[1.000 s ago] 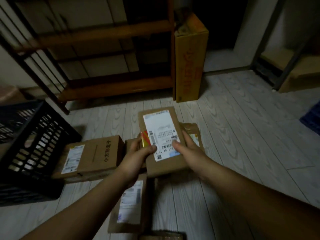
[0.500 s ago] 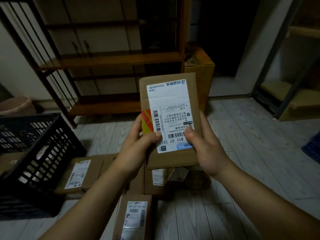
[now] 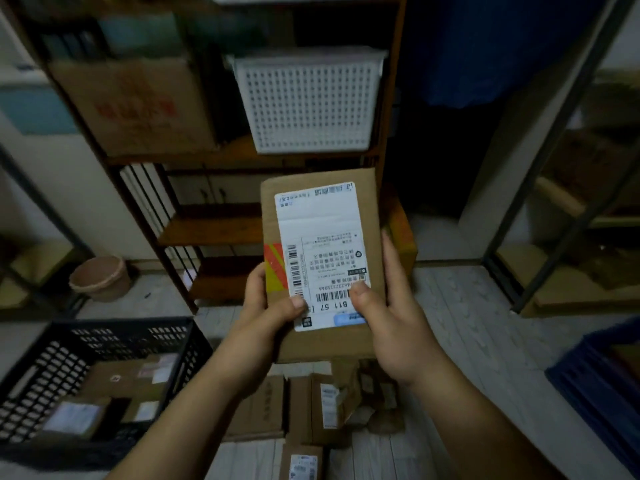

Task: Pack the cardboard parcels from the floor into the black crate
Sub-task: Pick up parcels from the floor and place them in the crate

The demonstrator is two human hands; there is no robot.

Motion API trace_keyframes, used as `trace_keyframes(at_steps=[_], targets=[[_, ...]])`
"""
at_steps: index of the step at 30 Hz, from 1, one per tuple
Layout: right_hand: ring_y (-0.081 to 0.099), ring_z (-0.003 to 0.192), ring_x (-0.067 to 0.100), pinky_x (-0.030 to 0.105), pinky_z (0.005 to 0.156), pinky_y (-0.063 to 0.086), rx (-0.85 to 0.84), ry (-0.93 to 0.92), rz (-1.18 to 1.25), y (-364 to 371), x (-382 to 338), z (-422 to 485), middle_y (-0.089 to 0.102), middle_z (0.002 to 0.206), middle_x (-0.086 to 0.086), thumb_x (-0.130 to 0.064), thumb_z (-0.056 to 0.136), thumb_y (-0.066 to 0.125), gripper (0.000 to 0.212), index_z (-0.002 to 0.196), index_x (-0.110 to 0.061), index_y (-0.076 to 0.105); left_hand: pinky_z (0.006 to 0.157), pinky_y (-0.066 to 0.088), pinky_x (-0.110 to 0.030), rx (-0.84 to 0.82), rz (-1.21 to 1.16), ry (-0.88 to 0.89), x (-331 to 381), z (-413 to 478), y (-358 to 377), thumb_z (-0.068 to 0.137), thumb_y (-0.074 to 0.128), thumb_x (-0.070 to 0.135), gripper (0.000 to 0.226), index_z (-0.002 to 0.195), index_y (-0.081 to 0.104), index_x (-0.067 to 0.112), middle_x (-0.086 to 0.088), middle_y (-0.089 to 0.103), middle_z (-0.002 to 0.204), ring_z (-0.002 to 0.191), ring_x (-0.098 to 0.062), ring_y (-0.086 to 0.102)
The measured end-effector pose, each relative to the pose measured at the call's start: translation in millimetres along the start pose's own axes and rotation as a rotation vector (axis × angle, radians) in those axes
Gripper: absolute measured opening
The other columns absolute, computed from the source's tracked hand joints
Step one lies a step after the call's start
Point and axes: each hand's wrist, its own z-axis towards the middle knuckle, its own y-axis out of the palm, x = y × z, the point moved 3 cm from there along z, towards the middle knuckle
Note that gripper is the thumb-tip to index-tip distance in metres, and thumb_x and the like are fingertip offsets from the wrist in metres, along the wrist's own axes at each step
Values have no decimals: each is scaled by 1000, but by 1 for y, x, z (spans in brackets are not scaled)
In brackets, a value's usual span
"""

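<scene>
Cardboard parcel (image 3: 372, 216) sits clamped between our left hand (image 3: 266, 317) and right hand (image 3: 394, 327), both thumbs pressing its white label (image 3: 318, 220), up and right of the black crate (image 3: 121, 325).

Brown parcel (image 3: 325, 258), white label (image 3: 320, 251); black lattice crate (image 3: 104, 344); white perforated basket (image 3: 308, 102).

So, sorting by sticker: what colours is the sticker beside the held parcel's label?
The sticker is orange-red with pale diagonal stripes above, yellow below; head view.

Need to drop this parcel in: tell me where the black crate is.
Black crate: head view's lower left, on the floor left of your left hand.
</scene>
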Motion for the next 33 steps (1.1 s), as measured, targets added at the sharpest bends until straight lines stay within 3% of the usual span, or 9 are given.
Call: trace_keyframes(at_steps=[4, 8, 12, 15, 17, 20, 25, 30, 33], targets=[[49, 125, 3, 34, 102, 46, -10, 64, -34, 24, -121, -11, 45, 143, -16, -40, 91, 57, 73, 146, -52, 10, 72, 57, -26, -12, 50, -45, 130, -33, 3, 50, 73, 39, 72, 117, 48, 37, 1, 70, 110, 98, -18, 68], [62, 109, 8, 37, 86, 56, 1, 92, 57, 32, -219, -21, 55, 132, -11, -23, 89, 61, 80, 147, -48, 12, 95, 47, -50, -33, 143, -108, 218, -73, -3, 49, 78, 40, 69, 113, 54, 44, -2, 68, 116, 107, -26, 64], [65, 100, 14, 39, 85, 56, 93, 64, 211, 39, -276, -23, 60, 122, -5, -20, 92, 59, 72, 146, -42, 18, 88, 50, -43, -6, 165, -84, 269, -108, -2, 44, 77, 39, 76, 116, 54, 41, -3, 60, 126, 107, -25, 63], [65, 104, 18, 41, 86, 55, 207, 51, 348, 47, -295, -36, 63, 119, 2, -25, 92, 59, 48, 134, -33, 37, 72, 56, -36, 166, 11, -29, 287, -138, -4, 43, 77, 45, 101, 134, 33, 41, 2, 49, 131, 110, -20, 56], [64, 101, 12, 31, 79, 54, 264, 53, 417, 56, -303, -49, 63, 117, -1, -29, 93, 57, 42, 128, -35, 36, 75, 54, -42, 180, -52, -49, 290, -160, 2, 54, 76, 46, 92, 134, 31, 43, 3, 55, 127, 105, -18, 59], [63, 95, 6, 23, 74, 50, 222, 60, 402, 76, -306, -68, 63, 110, -4, -28, 92, 58, 45, 129, -31, 33, 73, 55, -43, 215, -19, -43, 294, -180, -4, 66, 75, 30, 77, 130, 34, 39, -1, 65, 113, 92, -19, 69], [56, 99, -1, 15, 72, 44, 91, -54, 101, 114, -314, -82, 57, 111, -14, -27, 91, 61, 41, 124, -34, 38, 94, 47, -56, 289, 47, 42, 329, -198, -65, 69, 70, 37, 70, 132, 39, 38, -6, 65, 120, 109, -29, 62], [52, 94, -21, 2, 69, 44, -45, -112, -33, 195, -304, -76, 52, 109, -31, -21, 93, 58, 56, 140, -37, 32, 69, 52, -38, 405, 160, 52, 346, -206, -149, 76, 57, 52, 62, 133, 43, 32, -7, 69, 110, 92, -23, 68], [51, 97, -17, 8, 78, 43, -62, -73, -39, 255, -291, -69, 51, 108, -32, -23, 94, 55, 58, 143, -39, 29, 80, 55, -46, 490, 194, 39, 346, -214, -206, 84, 55, 53, 60, 137, 33, 38, -6, 63, 116, 95, -23, 67]])
